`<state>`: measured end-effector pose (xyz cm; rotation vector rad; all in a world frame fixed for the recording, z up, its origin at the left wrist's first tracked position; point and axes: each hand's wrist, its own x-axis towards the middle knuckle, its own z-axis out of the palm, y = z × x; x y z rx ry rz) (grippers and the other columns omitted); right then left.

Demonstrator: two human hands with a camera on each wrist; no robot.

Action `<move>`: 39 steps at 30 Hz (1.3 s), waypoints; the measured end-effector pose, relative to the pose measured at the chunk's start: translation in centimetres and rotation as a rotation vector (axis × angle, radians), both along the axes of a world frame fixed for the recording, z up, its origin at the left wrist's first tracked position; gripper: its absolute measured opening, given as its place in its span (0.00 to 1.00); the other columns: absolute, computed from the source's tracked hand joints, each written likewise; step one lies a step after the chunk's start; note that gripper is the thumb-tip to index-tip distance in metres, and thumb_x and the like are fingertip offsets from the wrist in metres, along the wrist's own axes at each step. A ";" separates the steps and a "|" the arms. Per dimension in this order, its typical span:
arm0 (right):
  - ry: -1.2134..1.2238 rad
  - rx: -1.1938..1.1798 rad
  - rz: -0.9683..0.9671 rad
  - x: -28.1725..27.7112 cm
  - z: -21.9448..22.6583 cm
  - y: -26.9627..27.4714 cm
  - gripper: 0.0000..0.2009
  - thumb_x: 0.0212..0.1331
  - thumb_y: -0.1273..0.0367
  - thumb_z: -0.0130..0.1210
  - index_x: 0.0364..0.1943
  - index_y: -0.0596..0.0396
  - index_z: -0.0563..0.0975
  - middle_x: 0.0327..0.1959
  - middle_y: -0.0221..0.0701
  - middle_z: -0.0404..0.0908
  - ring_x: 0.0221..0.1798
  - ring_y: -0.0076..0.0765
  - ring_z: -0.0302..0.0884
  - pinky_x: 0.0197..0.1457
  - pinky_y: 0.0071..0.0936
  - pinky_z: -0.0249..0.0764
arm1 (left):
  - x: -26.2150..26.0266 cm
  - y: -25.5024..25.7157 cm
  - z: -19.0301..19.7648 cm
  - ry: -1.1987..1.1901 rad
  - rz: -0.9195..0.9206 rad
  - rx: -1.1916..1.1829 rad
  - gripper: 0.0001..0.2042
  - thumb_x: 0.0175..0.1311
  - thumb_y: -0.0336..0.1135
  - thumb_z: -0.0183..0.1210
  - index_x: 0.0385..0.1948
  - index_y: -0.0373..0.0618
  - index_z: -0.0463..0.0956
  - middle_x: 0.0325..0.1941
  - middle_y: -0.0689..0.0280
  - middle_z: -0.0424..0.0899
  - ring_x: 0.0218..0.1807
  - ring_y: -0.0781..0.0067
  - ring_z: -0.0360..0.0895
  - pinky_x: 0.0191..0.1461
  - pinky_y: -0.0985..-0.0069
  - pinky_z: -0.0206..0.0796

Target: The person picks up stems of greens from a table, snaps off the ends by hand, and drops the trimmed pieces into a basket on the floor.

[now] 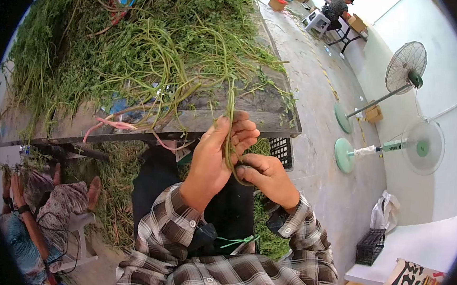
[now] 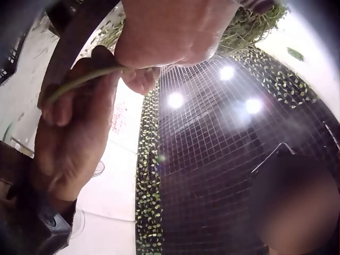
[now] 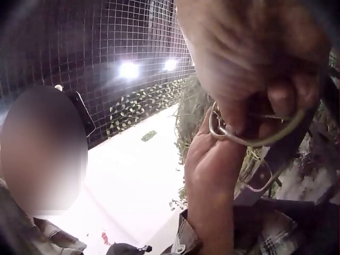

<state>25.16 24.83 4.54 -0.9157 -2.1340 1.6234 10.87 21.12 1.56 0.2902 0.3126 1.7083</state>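
Note:
A few long green stems [image 1: 231, 103] run down from the heap of leafy plants [image 1: 155, 47] through my hands. My left hand [image 1: 211, 160] holds them in front of the table edge, thumb against the stems and fingers half curled behind. My right hand [image 1: 271, 180] pinches the lower part of the stems just right of the left palm, where they bend into a curve. The right wrist view has the stem as a pale loop [image 3: 255, 142] under the right hand's fingers. In the left wrist view, a stem stretch [image 2: 79, 82] crosses the right hand's fingers.
The heap covers much of the dark table [image 1: 272, 122], with pinkish stem ends [image 1: 116, 125] over its front edge. More plants [image 1: 110, 203] lie below. A person [image 1: 48, 220] sits at the left, another [image 1: 337, 12] far back. Fans [image 1: 406, 67] stand right.

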 end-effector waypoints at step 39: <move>0.373 -0.152 -0.296 0.0 1.3 4.0 0.12 0.60 0.67 0.51 0.41 0.63 0.74 0.16 0.22 0.68 0.17 0.14 0.62 0.20 0.13 0.57 | 1.1 -0.2 0.1 0.863 -0.094 0.032 0.10 0.67 0.35 0.46 0.34 0.37 0.71 0.25 0.69 0.73 0.28 0.81 0.68 0.34 0.83 0.61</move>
